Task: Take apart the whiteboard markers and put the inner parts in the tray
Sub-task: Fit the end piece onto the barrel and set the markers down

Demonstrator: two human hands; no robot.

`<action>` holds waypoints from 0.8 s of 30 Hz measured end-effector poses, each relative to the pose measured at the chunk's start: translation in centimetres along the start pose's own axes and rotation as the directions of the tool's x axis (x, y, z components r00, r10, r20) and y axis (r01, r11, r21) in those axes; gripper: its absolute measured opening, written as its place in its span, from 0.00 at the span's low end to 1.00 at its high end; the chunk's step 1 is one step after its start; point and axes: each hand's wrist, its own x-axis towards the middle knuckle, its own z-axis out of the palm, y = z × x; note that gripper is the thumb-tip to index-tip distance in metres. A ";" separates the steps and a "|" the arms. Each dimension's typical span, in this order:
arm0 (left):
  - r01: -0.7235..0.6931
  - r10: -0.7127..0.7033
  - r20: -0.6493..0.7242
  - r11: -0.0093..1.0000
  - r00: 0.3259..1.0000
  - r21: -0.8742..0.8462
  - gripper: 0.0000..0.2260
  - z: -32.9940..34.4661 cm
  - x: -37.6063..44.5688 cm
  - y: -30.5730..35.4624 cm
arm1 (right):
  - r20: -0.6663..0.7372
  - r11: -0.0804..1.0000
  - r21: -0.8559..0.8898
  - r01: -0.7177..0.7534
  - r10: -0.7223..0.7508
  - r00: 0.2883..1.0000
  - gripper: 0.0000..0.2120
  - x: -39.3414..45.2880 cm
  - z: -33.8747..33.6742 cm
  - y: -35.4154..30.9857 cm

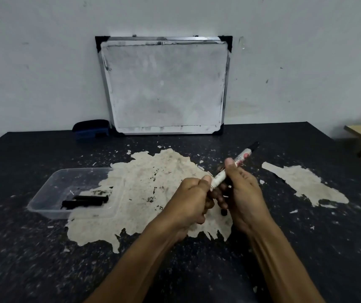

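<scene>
The whiteboard marker [232,169] was held above the table [33,248], to the right of the clear tray [44,206] and nearer the camera than the whiteboard, tilted with its dark tip end pointing up and away to the right. The right hand [244,193] was wrapped around the white barrel, thumb pressed along its top and fingers curled underneath, clamped on it. The left hand [193,196] was closed in a fist at the marker's lower end, thumb tip touching the barrel end; what its fingers held could not be made out. A small dark piece [223,212] showed just below the two hands; whether it lay on the table or was held could not be told. The tray, left of the marker, held two black inner parts [85,201] lying side by side. Under the hands the table's dark surface was peeled to a pale patch [153,171]. Beyond the marker the whiteboard [164,84] leaned against the wall [44,62], with a blue eraser [91,129] at its lower left corner.
</scene>
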 end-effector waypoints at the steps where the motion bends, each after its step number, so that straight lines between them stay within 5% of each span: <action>1: 0.021 -0.021 0.010 0.999 1.000 0.034 0.20 -0.2 0.0 -0.1 | -0.007 0.998 -0.055 -0.011 0.010 1.000 0.19 0.0 0.0 -0.1; 7: -0.019 0.032 -0.075 0.986 0.997 0.165 0.14 -2.1 0.0 0.0 | -0.021 0.921 -0.390 0.010 -0.020 1.000 0.22 0.8 -1.8 -2.5; 13: -0.073 0.088 -0.185 0.994 0.979 0.087 0.14 -4.2 -0.1 0.4 | -0.022 0.417 -0.907 0.064 -0.198 0.980 0.16 2.6 -4.8 -0.8; 17: -0.076 0.088 -0.219 0.995 0.972 0.063 0.14 -4.8 -0.4 0.1 | -0.092 0.180 -0.982 -0.056 -0.195 0.976 0.16 2.5 -5.2 2.0; 24: -0.070 0.077 -0.244 0.997 0.967 0.035 0.15 -5.2 -0.7 -0.4 | -0.061 0.017 -0.998 -0.059 -0.222 0.973 0.18 2.4 -3.8 2.1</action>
